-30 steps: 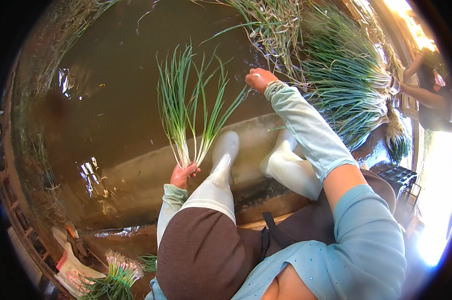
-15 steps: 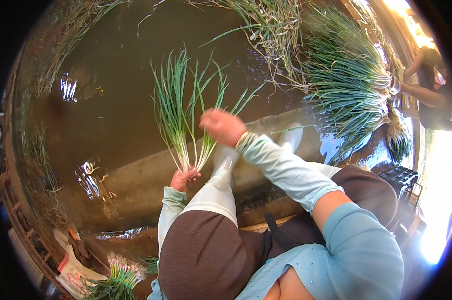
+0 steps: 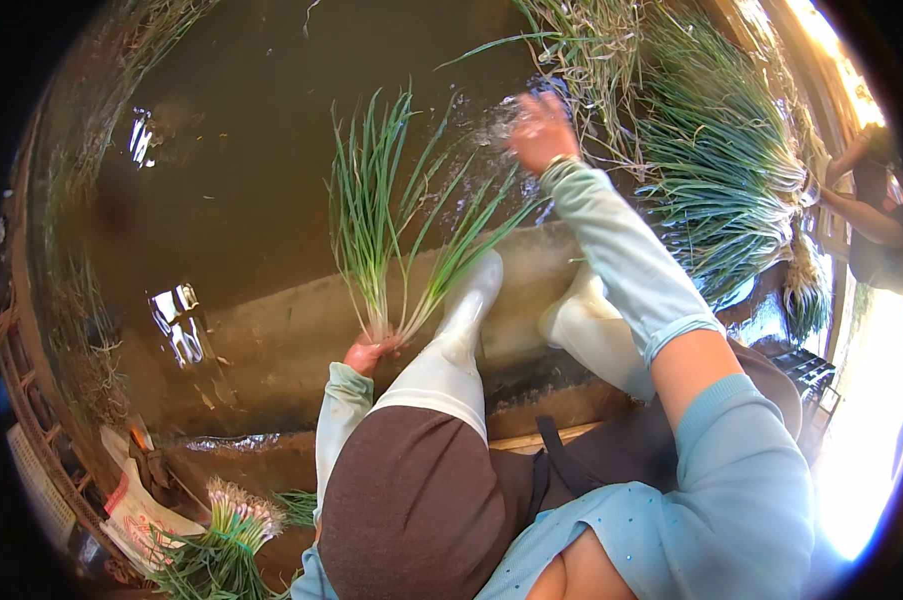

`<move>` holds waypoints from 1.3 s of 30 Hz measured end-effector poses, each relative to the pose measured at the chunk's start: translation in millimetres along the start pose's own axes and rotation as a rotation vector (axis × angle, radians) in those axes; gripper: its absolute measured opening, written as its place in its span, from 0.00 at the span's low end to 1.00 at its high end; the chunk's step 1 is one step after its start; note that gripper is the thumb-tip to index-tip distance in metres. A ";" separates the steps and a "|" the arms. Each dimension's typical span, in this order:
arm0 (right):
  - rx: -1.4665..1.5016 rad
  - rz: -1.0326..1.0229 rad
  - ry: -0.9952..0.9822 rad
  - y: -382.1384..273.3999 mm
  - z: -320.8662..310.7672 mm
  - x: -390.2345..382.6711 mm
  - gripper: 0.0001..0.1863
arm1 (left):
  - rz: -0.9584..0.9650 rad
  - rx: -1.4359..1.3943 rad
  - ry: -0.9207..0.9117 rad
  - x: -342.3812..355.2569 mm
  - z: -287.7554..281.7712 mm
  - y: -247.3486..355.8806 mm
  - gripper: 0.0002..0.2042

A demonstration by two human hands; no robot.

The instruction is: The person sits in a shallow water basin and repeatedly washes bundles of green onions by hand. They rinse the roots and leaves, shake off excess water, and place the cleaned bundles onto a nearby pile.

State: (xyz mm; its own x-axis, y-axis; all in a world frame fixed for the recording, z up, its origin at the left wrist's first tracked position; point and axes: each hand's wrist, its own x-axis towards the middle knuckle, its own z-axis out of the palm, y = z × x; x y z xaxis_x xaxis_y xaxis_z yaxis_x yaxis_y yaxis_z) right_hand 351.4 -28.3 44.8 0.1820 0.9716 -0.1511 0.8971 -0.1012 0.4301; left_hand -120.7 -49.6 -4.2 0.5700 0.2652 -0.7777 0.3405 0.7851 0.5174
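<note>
My left hand (image 3: 373, 350) is closed round the root ends of a bunch of spring onions (image 3: 371, 220), beside my left boot. The green leaves fan out and away from me over the brown water. Farther out and to the right, my right hand (image 3: 543, 130) is over the water close to a heap of loose, partly yellowed leaves (image 3: 601, 85). Its fingers are blurred but look spread, and I see nothing in them. Water splashes just left of that hand.
Large bundles of spring onions (image 3: 721, 160) lie at the right, with another person's arms (image 3: 866, 210) beyond. A tied bundle (image 3: 221, 540) and a white sack (image 3: 136, 510) are at the lower left. A submerged ledge (image 3: 271, 330) runs under my white boots (image 3: 591, 325).
My right hand has swung from beside the held spring onions out to the right and away from me, and water now splashes there. My left hand keeps its grip; the leaves spread wider.
</note>
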 end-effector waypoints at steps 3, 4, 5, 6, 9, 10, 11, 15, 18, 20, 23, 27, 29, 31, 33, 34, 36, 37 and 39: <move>0.341 0.463 -0.032 49.6 10.1 -17.1 0.14 | -0.015 -0.026 0.007 1.9 1.5 3.1 0.15; 0.466 0.529 0.132 58.0 10.4 -23.9 0.12 | -0.035 -0.036 0.014 2.4 2.0 3.7 0.15; 0.592 0.641 0.194 63.2 10.4 -29.5 0.11 | -0.014 -0.030 0.002 3.7 2.6 4.4 0.15; 0.760 0.660 0.281 60.3 9.7 -39.4 0.11 | -0.002 -0.014 -0.012 4.7 2.8 5.2 0.15; 1.266 0.784 0.376 28.1 10.1 -84.6 0.09 | 0.046 -0.046 0.003 8.7 6.7 7.5 0.14; 1.618 0.736 0.239 15.6 10.5 -104.5 0.09 | 0.078 -0.067 -0.004 9.8 8.7 8.9 0.13; 1.790 0.791 0.065 -3.3 9.9 -117.6 0.09 | 0.039 -0.133 0.012 10.7 10.2 11.1 0.12; 2.187 0.702 -0.755 -68.5 -4.5 -146.4 0.13 | 0.027 -0.275 -0.017 11.9 18.3 21.7 0.09; 2.540 0.788 -0.654 -107.4 -23.3 -140.5 0.16 | 0.044 -0.303 -0.037 9.4 22.9 28.6 0.09; 2.530 0.696 -0.667 -110.9 -31.5 -130.5 0.15 | 0.058 -0.289 -0.025 7.7 25.5 31.1 0.10; 2.158 0.286 -0.953 -100.5 -44.2 -114.9 0.15 | 0.135 -0.334 -0.157 7.8 29.6 35.8 0.12; 2.035 0.026 -0.722 -107.3 -77.6 -103.7 0.14 | 0.126 -0.215 -0.144 14.0 42.7 44.6 0.15; 2.153 0.014 -0.318 -133.0 -97.7 -87.7 0.14 | 0.125 -0.171 -0.116 17.5 54.0 49.5 0.16; 1.763 0.070 -0.228 -152.4 -105.1 -68.4 0.12 | 0.143 -0.156 -0.118 19.0 64.4 54.6 0.16; 1.160 0.090 -0.412 -164.4 -101.2 -45.4 0.08 | 0.149 -0.102 -0.068 18.5 72.0 59.7 0.17; 1.124 0.151 -0.385 -165.5 -96.3 -41.4 0.08 | 0.153 -0.112 -0.066 17.4 74.2 61.6 0.18; 1.047 0.280 -0.329 -164.3 -84.1 -32.7 0.11 | 0.115 -0.121 0.015 15.7 77.8 63.6 0.21; 1.448 0.440 -0.513 -159.0 -76.7 -27.5 0.12 | 0.137 -0.134 0.001 15.0 78.7 64.3 0.21; 1.827 0.578 -0.669 -157.7 -69.5 -23.5 0.15 | 0.152 -0.144 0.029 14.6 79.3 65.2 0.21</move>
State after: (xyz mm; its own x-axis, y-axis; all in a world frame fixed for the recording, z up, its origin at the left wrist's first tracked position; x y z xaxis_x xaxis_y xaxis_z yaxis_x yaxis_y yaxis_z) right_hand 177.7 -20.3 42.3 0.2452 0.5806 -0.7764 -0.1111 -0.7788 -0.6174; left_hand -30.8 -38.9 46.5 0.5845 0.4010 -0.7054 0.1408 0.8061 0.5748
